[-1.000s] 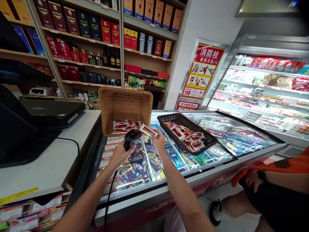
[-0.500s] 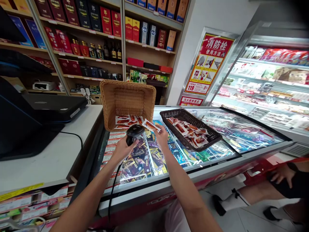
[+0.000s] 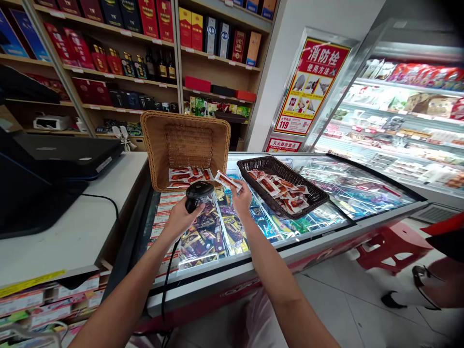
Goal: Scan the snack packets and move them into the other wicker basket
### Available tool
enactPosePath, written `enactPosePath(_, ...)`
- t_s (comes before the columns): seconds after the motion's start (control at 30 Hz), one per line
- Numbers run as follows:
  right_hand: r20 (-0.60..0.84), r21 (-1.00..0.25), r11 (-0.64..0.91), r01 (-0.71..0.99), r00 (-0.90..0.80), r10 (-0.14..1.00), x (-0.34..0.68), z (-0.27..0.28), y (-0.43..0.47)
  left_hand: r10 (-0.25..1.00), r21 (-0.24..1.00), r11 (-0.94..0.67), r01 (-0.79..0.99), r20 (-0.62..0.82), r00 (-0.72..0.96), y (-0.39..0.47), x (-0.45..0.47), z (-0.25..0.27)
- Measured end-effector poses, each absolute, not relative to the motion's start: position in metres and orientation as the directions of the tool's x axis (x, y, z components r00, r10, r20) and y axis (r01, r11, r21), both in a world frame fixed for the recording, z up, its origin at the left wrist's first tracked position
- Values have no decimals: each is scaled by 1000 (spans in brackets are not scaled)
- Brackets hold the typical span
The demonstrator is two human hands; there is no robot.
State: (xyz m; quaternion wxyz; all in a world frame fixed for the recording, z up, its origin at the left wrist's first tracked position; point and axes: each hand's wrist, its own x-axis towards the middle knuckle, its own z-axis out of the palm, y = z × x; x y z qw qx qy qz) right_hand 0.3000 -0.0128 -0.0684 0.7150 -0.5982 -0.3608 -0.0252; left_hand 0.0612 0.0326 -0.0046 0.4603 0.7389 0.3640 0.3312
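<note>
My left hand (image 3: 182,216) is closed round the handle of a black barcode scanner (image 3: 199,190), whose cord hangs down past the freezer edge. Between the thumb and fingers of my right hand (image 3: 241,197) is a clear-wrapped sausage (image 3: 227,181), held just right of the scanner head. A tan wicker basket (image 3: 186,118) tipped on its side behind my hands has several wrapped sausages (image 3: 180,176) lying in it. To the right, a dark brown woven tray (image 3: 315,188) holds more wrapped sausages (image 3: 284,188).
Both containers sit on a glass-topped chest freezer (image 3: 348,181) full of packets. A counter (image 3: 68,227) with black equipment (image 3: 68,152) stands at left. Shelves of boxes and bottles rise behind. At right are a red stool (image 3: 397,244) and a person's legs (image 3: 435,282).
The view has shifted slightly. My hands still hold the scanner and the wrapped sausage close together. The person at right has moved away from the freezer, and the red stool now shows.
</note>
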Motion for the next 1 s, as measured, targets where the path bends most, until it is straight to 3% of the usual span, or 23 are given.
enactPosePath(0.27, 579, -816, 301, 494, 708, 404, 298, -64, -17, 808, 894, -350, 279, 138, 572, 31, 59, -6)
enactPosePath(1.0, 628, -778, 307, 548, 677, 384, 293, -64, -18, 839, 869, -372, 325, 166, 517, 31, 61, -8)
